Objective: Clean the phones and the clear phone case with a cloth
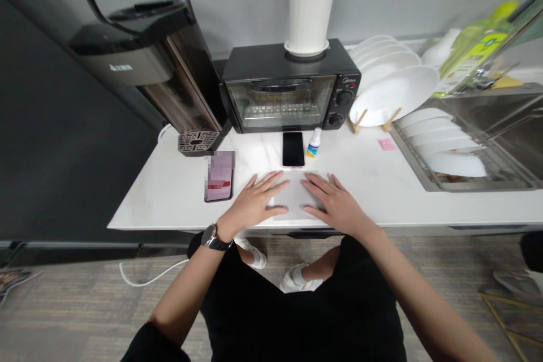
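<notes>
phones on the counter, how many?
2. A black phone lies face up in front of the toaster oven, just beyond the hands; a second phone lies left of the left hand.

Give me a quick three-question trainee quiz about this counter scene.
1. True or false: both hands lie flat on the pale cloth.
2. What stands directly right of the black phone? A) small bottle B) mug C) spoon
3. What sits on top of the toaster oven?

Key:
1. True: left hand and right hand lie palm down on it.
2. A, the small bottle.
3. A white utensil holder with chopsticks.
</notes>
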A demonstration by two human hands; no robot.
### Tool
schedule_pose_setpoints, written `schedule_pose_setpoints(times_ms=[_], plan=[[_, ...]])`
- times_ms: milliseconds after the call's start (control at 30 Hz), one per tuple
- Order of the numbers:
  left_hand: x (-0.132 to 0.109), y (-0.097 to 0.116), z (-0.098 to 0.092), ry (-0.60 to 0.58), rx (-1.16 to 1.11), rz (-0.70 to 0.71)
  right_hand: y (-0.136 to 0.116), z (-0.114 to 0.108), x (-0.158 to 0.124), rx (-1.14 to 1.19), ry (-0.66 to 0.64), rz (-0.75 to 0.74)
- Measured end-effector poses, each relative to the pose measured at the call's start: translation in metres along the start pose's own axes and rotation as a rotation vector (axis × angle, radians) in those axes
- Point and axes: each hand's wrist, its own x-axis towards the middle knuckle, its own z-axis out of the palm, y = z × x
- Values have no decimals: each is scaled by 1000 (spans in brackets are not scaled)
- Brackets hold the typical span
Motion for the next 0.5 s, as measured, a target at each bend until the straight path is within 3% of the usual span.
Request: schedule_pose_setpoints(times_ms=[167,500], plan=[[-1,-2,-1,19,16,25,2,-2,1,0,27,2],[22,-1,3,109,13,-44,8,1,24,82,156,22]])
